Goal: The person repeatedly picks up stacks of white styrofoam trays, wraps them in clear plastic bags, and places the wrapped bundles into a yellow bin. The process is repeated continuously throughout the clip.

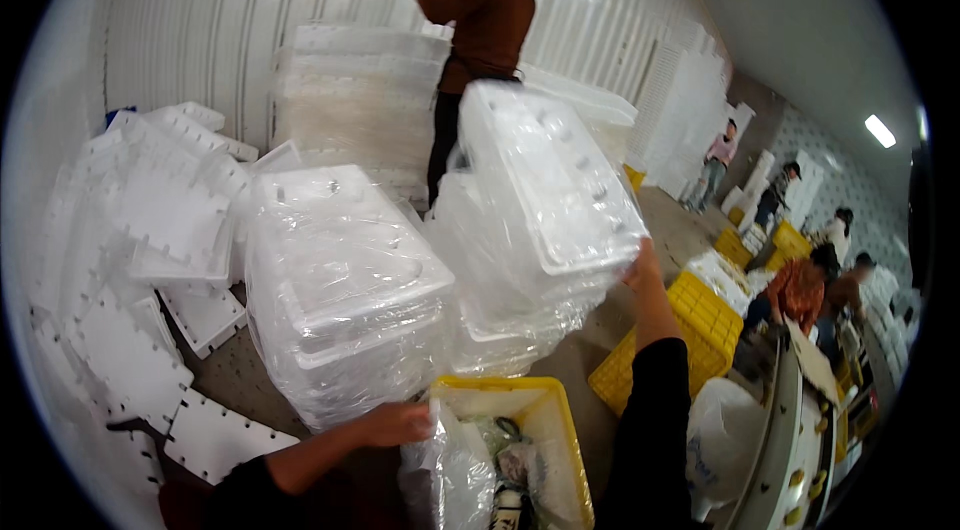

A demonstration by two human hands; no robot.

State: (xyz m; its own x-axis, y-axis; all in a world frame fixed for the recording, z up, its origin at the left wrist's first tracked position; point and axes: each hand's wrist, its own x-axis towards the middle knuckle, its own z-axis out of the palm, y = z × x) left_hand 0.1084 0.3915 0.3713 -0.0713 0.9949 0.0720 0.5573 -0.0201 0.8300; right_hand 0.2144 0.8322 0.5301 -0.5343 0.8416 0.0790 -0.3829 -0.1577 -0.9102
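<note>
My right hand [641, 263] is at the near right corner of the top white foam box [555, 185] on a stack wrapped in clear plastic film; its fingers are partly hidden. Low in the middle, my left hand [401, 423] is closed at the edge of a clear plastic film or bag [457, 462] that hangs over the left side of a yellow plastic crate [566, 425]. Inside the crate lie several small items, too jumbled to name. Between my hands and the wall, a second film-wrapped stack of white foam boxes [345, 260] stands left of the first.
Loose white foam lids and boxes [172, 207] are heaped at the left. A person in brown [491, 27] stands behind the stacks by the corrugated wall. Yellow crates [697, 320], a white plastic bag [724, 432] and a conveyor-like frame [795, 440] are at the right, with several people beyond.
</note>
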